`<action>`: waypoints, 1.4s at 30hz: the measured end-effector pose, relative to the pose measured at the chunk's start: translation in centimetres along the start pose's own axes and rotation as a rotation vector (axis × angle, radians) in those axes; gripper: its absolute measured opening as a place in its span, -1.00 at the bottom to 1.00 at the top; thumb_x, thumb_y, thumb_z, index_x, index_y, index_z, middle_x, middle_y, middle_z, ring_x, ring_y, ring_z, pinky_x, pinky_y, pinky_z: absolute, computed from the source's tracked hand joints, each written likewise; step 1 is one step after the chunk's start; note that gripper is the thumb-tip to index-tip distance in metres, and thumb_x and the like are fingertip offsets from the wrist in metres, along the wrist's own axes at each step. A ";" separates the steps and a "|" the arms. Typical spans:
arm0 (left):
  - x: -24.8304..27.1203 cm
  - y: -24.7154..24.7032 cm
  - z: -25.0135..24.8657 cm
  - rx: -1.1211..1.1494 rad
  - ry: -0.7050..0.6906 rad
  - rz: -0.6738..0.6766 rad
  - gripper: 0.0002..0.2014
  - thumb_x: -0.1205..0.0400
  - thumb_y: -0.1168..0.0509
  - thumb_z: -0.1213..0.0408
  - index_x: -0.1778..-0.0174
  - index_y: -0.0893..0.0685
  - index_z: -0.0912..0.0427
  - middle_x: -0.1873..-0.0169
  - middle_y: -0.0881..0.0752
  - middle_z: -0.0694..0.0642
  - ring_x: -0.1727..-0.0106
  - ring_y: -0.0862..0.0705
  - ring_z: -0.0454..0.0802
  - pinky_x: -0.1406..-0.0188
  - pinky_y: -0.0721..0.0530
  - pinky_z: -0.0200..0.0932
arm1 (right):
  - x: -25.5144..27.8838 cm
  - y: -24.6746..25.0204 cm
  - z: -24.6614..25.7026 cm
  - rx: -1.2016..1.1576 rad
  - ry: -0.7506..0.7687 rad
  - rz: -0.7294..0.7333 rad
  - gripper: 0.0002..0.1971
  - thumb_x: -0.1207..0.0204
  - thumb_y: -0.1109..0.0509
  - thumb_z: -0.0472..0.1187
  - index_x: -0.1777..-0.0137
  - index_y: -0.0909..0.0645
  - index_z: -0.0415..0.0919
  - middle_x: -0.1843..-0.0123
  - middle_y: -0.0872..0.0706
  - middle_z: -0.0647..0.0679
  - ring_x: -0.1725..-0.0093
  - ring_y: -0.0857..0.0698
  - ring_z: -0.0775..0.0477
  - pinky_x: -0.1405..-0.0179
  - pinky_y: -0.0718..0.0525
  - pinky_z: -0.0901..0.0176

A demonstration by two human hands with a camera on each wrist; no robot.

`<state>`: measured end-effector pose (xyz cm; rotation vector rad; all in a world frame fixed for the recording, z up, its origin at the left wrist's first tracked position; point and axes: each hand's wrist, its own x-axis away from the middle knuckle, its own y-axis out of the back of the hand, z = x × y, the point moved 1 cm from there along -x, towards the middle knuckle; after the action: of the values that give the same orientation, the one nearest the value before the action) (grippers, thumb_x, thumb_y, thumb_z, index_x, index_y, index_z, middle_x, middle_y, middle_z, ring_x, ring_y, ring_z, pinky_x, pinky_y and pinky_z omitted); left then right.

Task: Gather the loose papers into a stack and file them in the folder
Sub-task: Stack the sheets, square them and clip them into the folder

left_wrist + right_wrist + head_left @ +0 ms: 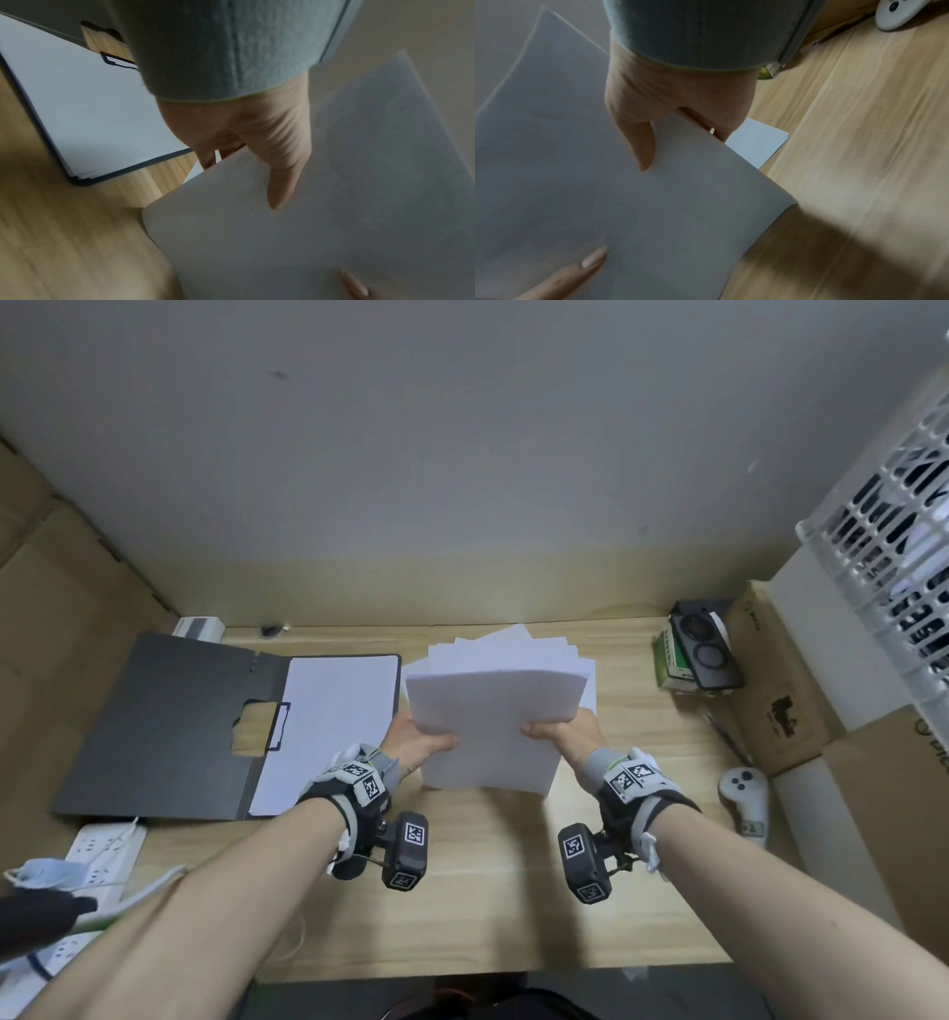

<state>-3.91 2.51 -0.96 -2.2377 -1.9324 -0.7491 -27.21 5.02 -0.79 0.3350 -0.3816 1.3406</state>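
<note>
Holding the paper stack [493, 726] between both hands in the head view, you have your left hand [418, 744] on its left edge and your right hand [567, 737] on its right, raised over more loose sheets [565, 654] fanned on the surface [488, 906]. The open folder [169, 726] lies to the left, just beside your left hand, so that hand is nearer; its long axis runs away from you, like the stack's.

Left wrist view: thumb on top, fingers [208, 160] curled under, pinching the sheets; folder's filed page [90, 113] sits just left.

Right wrist view: same pinch, thumb over, fingers [721, 130] beneath; a loose sheet corner [759, 142] shows under the stack.
</note>
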 end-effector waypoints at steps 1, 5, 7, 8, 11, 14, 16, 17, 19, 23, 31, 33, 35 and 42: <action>0.1 -0.1 0.2 -0.002 0.007 0.018 -0.53 -0.39 -0.55 0.44 -0.23 -0.68 0.28 -0.12 -0.76 0.19 -0.16 -0.72 0.10 -0.25 -0.64 -0.03 | 0.0 0.0 -0.3 -0.007 -0.008 -0.009 -0.76 -0.26 -0.61 -0.49 0.11 -0.76 -0.25 0.15 -0.82 -0.10 0.20 -0.76 -0.06 0.20 -0.67 0.17; 0.5 -0.2 1.6 0.058 0.088 0.098 -0.65 -0.50 -0.47 0.45 -0.20 -0.64 0.25 -0.09 -0.74 0.19 -0.03 -0.74 0.07 -0.01 -0.69 -0.13 | -0.9 0.2 -1.7 -0.038 -0.091 -0.055 -0.84 -0.32 -0.61 -0.39 0.14 -0.74 -0.24 0.16 -0.83 -0.13 0.23 -0.78 -0.11 0.24 -0.72 0.17; 0.6 -0.2 2.7 0.022 0.138 0.173 -0.64 -0.54 -0.44 0.43 -0.27 -0.63 0.33 -0.14 -0.73 0.22 -0.05 -0.73 0.08 -0.08 -0.68 -0.08 | -1.4 0.0 -2.5 0.017 -0.132 -0.023 -0.87 -0.36 -0.60 -0.37 0.15 -0.73 -0.25 0.14 -0.83 -0.17 0.24 -0.78 -0.14 0.26 -0.73 0.15; 0.5 -0.2 3.4 -0.012 0.154 0.201 -0.62 -0.55 -0.44 0.40 -0.28 -0.62 0.35 -0.14 -0.73 0.20 -0.07 -0.72 0.07 -0.11 -0.66 -0.09 | -1.5 -0.1 -3.0 0.052 -0.143 -0.018 -0.89 -0.37 -0.60 -0.36 0.16 -0.73 -0.25 0.14 -0.82 -0.19 0.24 -0.77 -0.14 0.26 -0.72 0.15; 0.7 0.5 5.5 -0.039 0.232 0.155 -0.50 -0.46 -0.53 0.22 -0.27 -0.64 0.35 -0.11 -0.75 0.12 -0.07 -0.75 0.06 -0.15 -0.69 -0.07 | -2.0 -1.0 -4.6 0.089 -0.194 0.022 -0.91 -0.40 -0.59 -0.34 0.15 -0.73 -0.26 0.12 -0.82 -0.21 0.20 -0.77 -0.17 0.24 -0.72 0.13; 1.2 1.5 7.3 0.031 0.275 0.067 -0.57 -0.48 -0.49 0.24 -0.25 -0.67 0.29 -0.09 -0.78 0.15 0.00 -0.78 0.05 -0.11 -0.72 -0.04 | -2.2 -2.2 -6.2 0.087 -0.275 0.122 -0.74 -0.38 -0.61 -0.30 -0.05 -0.74 -0.35 0.01 -0.84 -0.26 0.01 -0.82 -0.31 -0.04 -0.78 -0.12; 1.5 2.3 7.8 0.061 0.285 0.006 -0.73 -0.58 -0.41 0.36 -0.20 -0.69 0.25 0.00 -0.77 0.14 0.12 -0.76 -0.05 0.10 -0.71 -0.19 | -2.1 -3.2 -6.8 0.105 -0.309 0.193 -0.67 -0.37 -0.61 -0.33 -0.12 -0.72 -0.38 -0.02 -0.84 -0.29 -0.03 -0.81 -0.36 -0.13 -0.76 -0.22; 1.8 2.8 7.9 0.086 0.290 -0.025 -0.74 -0.58 -0.40 0.37 -0.20 -0.69 0.27 0.03 -0.77 0.14 0.15 -0.76 -0.07 0.17 -0.70 -0.24 | -2.2 -3.9 -7.2 0.127 -0.328 0.218 -0.66 -0.35 -0.62 -0.35 -0.13 -0.72 -0.39 -0.02 -0.84 -0.29 -0.02 -0.82 -0.36 -0.13 -0.76 -0.24; 1.9 3.8 8.4 0.132 0.298 -0.079 -0.74 -0.57 -0.41 0.35 -0.18 -0.71 0.30 0.06 -0.79 0.14 0.15 -0.77 -0.01 0.16 -0.72 -0.21 | -2.4 -5.2 -7.5 0.168 -0.345 0.253 -0.64 -0.33 -0.63 -0.36 -0.13 -0.71 -0.41 -0.01 -0.84 -0.28 0.01 -0.83 -0.35 -0.14 -0.75 -0.26; 2.2 6.8 9.8 0.198 0.334 -0.146 -0.86 -0.56 -0.43 0.35 -0.02 -0.74 0.18 0.20 -0.80 0.01 0.21 -0.78 -0.05 0.25 -0.74 -0.25 | -2.8 -8.7 -7.7 0.208 -0.318 0.231 -0.70 -0.33 -0.61 -0.36 -0.06 -0.73 -0.41 0.05 -0.85 -0.27 0.14 -0.84 -0.28 0.06 -0.79 -0.09; -1.8 15.4 12.6 0.016 0.322 -0.393 -0.91 -0.57 -0.38 0.22 0.14 -0.65 0.15 0.27 -0.67 0.06 0.30 -0.60 -0.01 0.37 -0.57 -0.23 | -5.5 -15.9 -4.8 0.289 -0.191 0.059 -0.80 -0.44 -0.57 -0.30 0.00 -0.65 -0.29 0.18 -0.74 -0.15 0.25 -0.70 -0.10 0.20 -0.62 0.15; -3.7 18.4 13.5 -0.337 0.304 -0.396 -0.81 -0.55 -0.33 0.15 -0.05 -0.61 0.09 0.12 -0.65 -0.03 0.12 -0.65 0.00 0.13 -0.64 -0.16 | -6.5 -18.0 -4.8 0.310 -0.192 0.022 -0.76 -0.45 -0.56 -0.28 -0.07 -0.66 -0.32 0.10 -0.75 -0.20 0.16 -0.72 -0.19 0.12 -0.64 0.06; -6.0 21.2 14.4 -0.626 0.280 -0.338 -0.66 -0.56 -0.30 0.10 -0.19 -0.53 0.16 -0.07 -0.62 0.06 -0.08 -0.64 0.09 -0.07 -0.66 -0.03 | -7.4 -20.3 -5.2 0.342 -0.188 -0.017 -0.75 -0.46 -0.55 -0.26 -0.08 -0.66 -0.31 0.09 -0.75 -0.19 0.13 -0.73 -0.21 0.09 -0.66 0.04; -12.7 23.7 16.9 -0.935 0.250 -0.177 -0.36 -0.56 -0.22 -0.19 -0.30 -0.39 0.31 -0.19 -0.60 0.30 -0.14 -0.63 0.27 -0.06 -0.63 0.05 | -9.0 -25.4 -6.0 0.468 -0.198 -0.128 -0.69 -0.39 -0.59 -0.14 0.08 -0.64 -0.39 0.14 -0.75 -0.24 0.11 -0.75 -0.28 0.07 -0.76 -0.07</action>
<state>22.73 -7.23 -15.27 -2.1683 -1.8744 -2.1999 -3.54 -5.17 -10.68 0.8724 -0.2020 1.2654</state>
